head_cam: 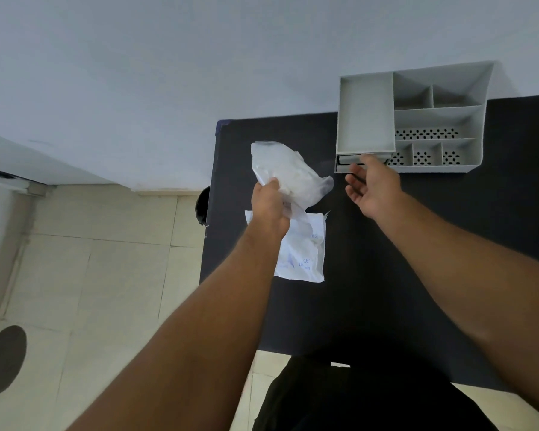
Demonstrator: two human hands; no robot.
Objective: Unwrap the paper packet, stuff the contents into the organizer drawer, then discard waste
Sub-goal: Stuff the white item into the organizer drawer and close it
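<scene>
My left hand grips a crumpled white translucent wrapper with soft white contents, held above the black table. Below it, flat on the table, lies a white paper packet with blue print and a torn top edge. My right hand is open, palm toward the left, its fingertips at the front of the grey organizer, right by the small drawer at its lower left corner. The drawer shows a dark gap; I cannot tell how far it is pulled out.
The organizer stands at the table's far edge against the white wall, with several open compartments, some perforated. The table's left edge drops to a tiled floor. A dark round object sits beside that edge, and a dark round patch lies on the floor.
</scene>
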